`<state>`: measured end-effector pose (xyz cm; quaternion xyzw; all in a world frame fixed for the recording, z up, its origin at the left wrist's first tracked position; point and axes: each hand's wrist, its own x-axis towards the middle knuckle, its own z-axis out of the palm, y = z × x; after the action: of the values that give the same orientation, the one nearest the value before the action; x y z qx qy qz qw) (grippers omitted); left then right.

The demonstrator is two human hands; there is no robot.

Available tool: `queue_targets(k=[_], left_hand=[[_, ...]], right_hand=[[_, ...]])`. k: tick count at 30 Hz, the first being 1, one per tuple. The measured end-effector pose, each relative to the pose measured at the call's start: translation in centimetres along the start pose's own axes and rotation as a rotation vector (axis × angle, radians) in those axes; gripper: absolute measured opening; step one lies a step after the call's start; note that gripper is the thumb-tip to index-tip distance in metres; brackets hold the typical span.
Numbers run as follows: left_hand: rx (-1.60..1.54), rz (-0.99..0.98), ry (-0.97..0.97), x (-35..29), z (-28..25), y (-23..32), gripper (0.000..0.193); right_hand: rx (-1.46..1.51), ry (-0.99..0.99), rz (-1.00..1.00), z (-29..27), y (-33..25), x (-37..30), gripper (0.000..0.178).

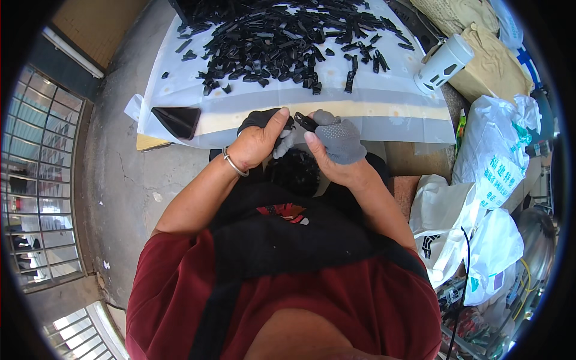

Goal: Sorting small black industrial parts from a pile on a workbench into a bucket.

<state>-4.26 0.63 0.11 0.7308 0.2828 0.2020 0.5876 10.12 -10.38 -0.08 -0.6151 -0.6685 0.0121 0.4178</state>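
Both my hands meet just off the table's near edge, in fingerless-thumb gloves. My right hand (339, 141), in a grey dotted glove, pinches a small black plastic piece (306, 122) between thumb and fingers. Close beside it, my left hand (261, 137) is closed, its glove black and grey, the bare thumb pressed over the curled fingers; what lies in them is hidden. Below the hands, between my knees, a dark heap of small black pieces (294, 171) shows in part. A large pile of similar black plastic pieces (270, 45) covers the far part of the table.
A pale plastic sheet (390, 99) covers the table. On it lie a black phone (177, 122) at the near left and a white tumbler (444, 63) at the right. White bags (444, 204) and a brown paper sack (492, 60) crowd the right side. A barred window (42, 174) stands left.
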Motion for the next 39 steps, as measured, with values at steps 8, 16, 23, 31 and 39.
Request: queue_targets(k=[8,16,23,31,39], left_hand=[[0.123,0.177,-0.035,0.7,-0.5,0.0,0.042],[0.402,0.211,-0.039,0.1,0.5,0.8,0.039],[0.463,0.275,-0.023,0.2,-0.2,0.8,0.042],[-0.286,-0.011,-0.087,0.4,-0.2,-0.4,0.043],[0.130,0.026,-0.084,-0.3,-0.2,1.7,0.045]], right_hand=[[-0.125,-0.016,-0.087,-1.2,-0.3,0.0,0.022],[-0.437,-0.111,-0.128,0.9,-1.0,-0.9,0.016],[-0.345,-0.052,-0.176,0.6,-0.6,-0.5,0.009],[-0.385,-0.024,-0.114,-0.8,-2.2,-0.2,0.010],[-0.438,0.048,-0.159,-0.7,-2.8,-0.2,0.011]])
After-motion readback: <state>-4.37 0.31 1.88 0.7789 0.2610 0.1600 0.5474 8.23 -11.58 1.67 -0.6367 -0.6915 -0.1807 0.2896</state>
